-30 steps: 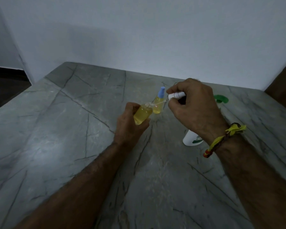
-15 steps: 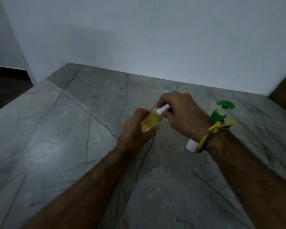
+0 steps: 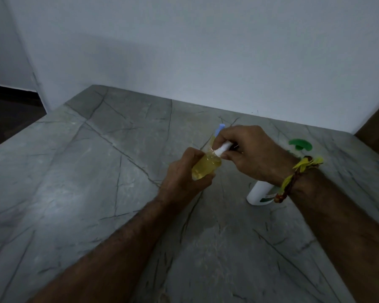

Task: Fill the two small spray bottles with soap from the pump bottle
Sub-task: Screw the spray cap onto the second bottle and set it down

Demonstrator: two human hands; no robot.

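The left hand (image 3: 184,178) has its grip closed around the lower body of a small spray bottle (image 3: 206,167) filled with yellow soap, holding it tilted above the grey veined tabletop (image 3: 74,193) so that its neck points up and to the right, out of the top of the grip. The right hand (image 3: 249,154) meets it there: its grip is closed on the white spray cap (image 3: 224,148), thumb and fingers pinching the cap, which sits at the neck of the held bottle, just beyond the left thumb; whether the cap is fully seated cannot be told. Directly behind the right grip, mostly hidden by its fingers, stands the second small spray bottle (image 3: 212,141), also yellow inside, with its blue cap (image 3: 220,129) showing above the knuckles. To the right of both grips and beneath the right wrist stands the white pump bottle (image 3: 259,192) on the tabletop; its green pump head (image 3: 300,145) shows beyond the wrist, apart from either hand. A yellow and dark thread band (image 3: 293,178) is tied around the right wrist. A plain pale wall (image 3: 184,51) rises behind the tabletop's far edge.
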